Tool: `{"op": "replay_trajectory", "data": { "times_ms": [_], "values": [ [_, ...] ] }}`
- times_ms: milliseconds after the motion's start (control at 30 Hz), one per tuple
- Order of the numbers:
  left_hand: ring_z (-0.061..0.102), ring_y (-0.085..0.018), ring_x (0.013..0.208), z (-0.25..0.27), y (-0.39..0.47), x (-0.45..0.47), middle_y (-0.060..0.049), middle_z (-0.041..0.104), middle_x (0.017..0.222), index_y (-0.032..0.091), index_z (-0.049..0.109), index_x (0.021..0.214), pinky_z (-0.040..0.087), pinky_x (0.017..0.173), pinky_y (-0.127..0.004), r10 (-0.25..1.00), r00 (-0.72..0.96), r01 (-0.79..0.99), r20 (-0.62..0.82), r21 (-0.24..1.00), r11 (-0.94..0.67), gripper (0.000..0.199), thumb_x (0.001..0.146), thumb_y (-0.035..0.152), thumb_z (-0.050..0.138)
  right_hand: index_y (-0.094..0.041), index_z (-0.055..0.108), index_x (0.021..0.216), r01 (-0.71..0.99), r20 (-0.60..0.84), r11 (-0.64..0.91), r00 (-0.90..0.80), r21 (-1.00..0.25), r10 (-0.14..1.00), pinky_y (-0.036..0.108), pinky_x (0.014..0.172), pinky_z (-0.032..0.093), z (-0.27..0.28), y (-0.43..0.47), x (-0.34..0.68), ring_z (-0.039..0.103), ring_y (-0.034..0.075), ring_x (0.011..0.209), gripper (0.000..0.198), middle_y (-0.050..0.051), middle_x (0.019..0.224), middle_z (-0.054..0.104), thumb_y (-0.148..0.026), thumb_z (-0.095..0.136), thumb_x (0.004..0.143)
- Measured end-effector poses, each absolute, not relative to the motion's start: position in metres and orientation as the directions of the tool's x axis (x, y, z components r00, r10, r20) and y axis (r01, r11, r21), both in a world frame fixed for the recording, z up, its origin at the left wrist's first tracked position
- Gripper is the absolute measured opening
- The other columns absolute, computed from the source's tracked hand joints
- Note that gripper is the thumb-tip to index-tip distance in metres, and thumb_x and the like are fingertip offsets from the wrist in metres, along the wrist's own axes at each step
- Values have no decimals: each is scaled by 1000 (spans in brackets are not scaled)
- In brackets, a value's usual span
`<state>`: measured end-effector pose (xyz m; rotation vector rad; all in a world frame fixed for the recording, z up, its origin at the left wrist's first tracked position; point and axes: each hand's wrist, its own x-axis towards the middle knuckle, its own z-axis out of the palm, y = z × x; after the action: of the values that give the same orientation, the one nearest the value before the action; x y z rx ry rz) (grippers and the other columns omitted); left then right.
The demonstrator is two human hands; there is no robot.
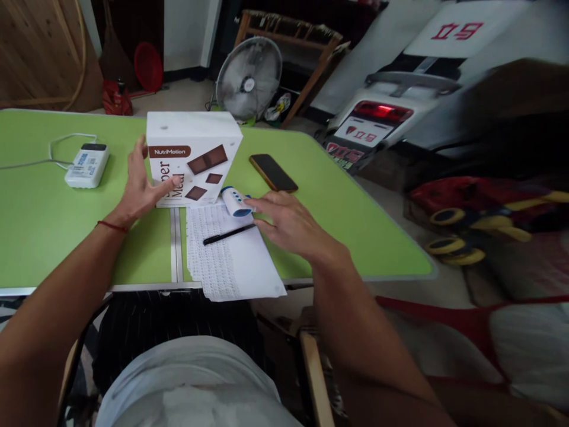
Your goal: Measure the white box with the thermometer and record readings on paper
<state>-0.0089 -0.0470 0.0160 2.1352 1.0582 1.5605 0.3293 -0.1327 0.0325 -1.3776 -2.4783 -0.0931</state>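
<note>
Our left grip (141, 193) spreads at the box (193, 159), likely light, stiff: hold its sides; our right grip (296, 222), we can't tell.

Looks like a room in a home, doubling as storage space; furnished with a green table (351, 237); has a round fan (248, 85) and a wooden furniture frame (312, 83) standing beyond the far edge, with a red basin (148, 66) farther left; houses a white scooter (382, 111) beyond the far right corner; shows blurred red-and-yellow things (502, 225), possibly toys, past the right edge.
</note>
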Motion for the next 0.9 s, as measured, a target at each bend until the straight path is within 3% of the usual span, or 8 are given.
{"op": "replay_trajectory", "data": {
  "times_ms": [100,200,300,433,567,700,767,900],
  "values": [
    [60,-28,116,29,-56,-7,-11,58,125,26,49,132,53,99,-46,548,-29,499,836,487,-717,67,83,64,75,-18,72,125,850,302,520,-475,-87,827,47,88,53,25,-141,329,65,30,97,39,14,103,73,-17,53,91],
    [60,-16,73,37,-67,2,-2,59,85,24,56,112,53,69,-32,478,-45,504,877,433,-747,37,96,58,60,-21,77,112,833,203,548,-525,-77,827,46,88,52,15,-143,328,65,29,97,32,13,101,74,-17,51,93],
    [47,-10,51,40,-81,13,4,52,59,21,61,90,42,53,-25,583,172,501,794,439,-746,31,99,50,57,-23,78,100,824,189,561,-540,-80,820,46,86,51,9,-141,329,65,28,95,28,12,97,74,-20,51,94],
    [49,-10,47,42,-96,23,3,55,51,18,66,73,37,51,-24,596,471,473,651,384,-793,31,95,39,60,-24,72,94,789,337,575,-492,-216,802,43,79,51,16,-141,334,65,25,86,21,9,92,73,-26,52,95],
    [55,-13,50,41,-98,28,1,62,53,17,78,91,39,55,-26,657,638,560,403,343,-754,21,89,35,66,-25,64,86,662,485,501,-230,-557,843,35,62,49,29,-139,318,58,17,66,10,2,76,66,-34,66,85],
    [63,-19,61,39,-96,31,-2,69,63,17,76,121,41,59,-28,702,708,664,69,270,-697,41,84,36,75,-25,56,75,303,394,403,-96,-863,914,29,52,44,31,-128,273,52,11,54,13,-3,64,58,-29,68,77],
    [65,-20,65,40,-97,32,-3,71,67,18,72,129,42,61,-29,713,701,691,-12,258,-675,48,86,38,75,-24,57,74,171,281,295,-104,-940,954,28,49,43,26,-120,252,49,10,49,7,-5,57,55,-26,63,76],
    [66,-20,67,44,-97,31,-3,72,69,18,72,131,42,62,-28,737,671,730,-86,255,-635,48,89,41,73,-24,60,74,68,105,109,-65,-992,992,26,43,38,8,-112,231,49,10,45,1,-5,54,57,-24,59,73]
  ]
}}
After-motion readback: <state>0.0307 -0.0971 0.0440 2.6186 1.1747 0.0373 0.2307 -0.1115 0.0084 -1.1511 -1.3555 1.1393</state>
